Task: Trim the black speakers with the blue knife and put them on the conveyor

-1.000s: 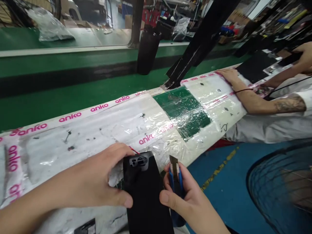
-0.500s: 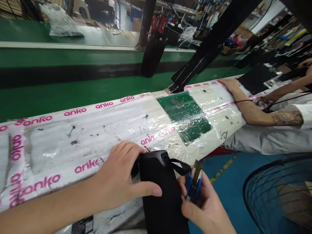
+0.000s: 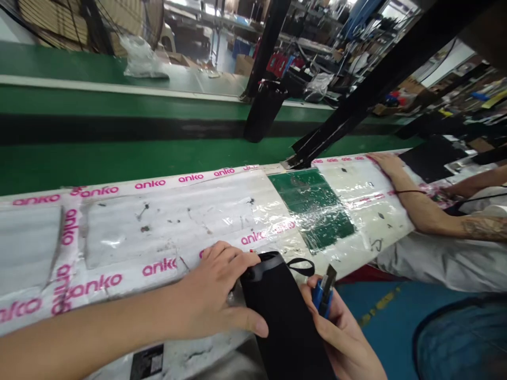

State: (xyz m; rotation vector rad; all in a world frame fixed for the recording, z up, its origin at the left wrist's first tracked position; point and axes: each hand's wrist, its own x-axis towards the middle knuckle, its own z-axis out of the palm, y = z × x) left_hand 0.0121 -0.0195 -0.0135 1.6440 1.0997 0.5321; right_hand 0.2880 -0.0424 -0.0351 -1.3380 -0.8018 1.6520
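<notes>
At the lower middle of the frame the black fabric-covered body (image 3: pixel 285 322) lies across the near edge of the taped bench (image 3: pixel 158 221), its upper end on the plastic sheet and its lower end running out at the bottom edge. The left hand (image 3: pixel 216 287) holds it there, fingers spread over the upper end and thumb pressed along its side. A second ago that end showed a grey moulded part and a red wire at the fingertips; the body has since been rolled, so both are out of sight and a thin strap loop (image 3: pixel 301 265) now sticks out on its right. The right hand (image 3: pixel 340 332) is curled tight round the blue knife (image 3: pixel 324 293) – blade out, tip up, now just beside the strap instead of apart from the body – so the work seems to have shifted to the strap side. At the right of the frame a co-worker's forearm (image 3: pixel 412 206) rests on the bench.
</notes>
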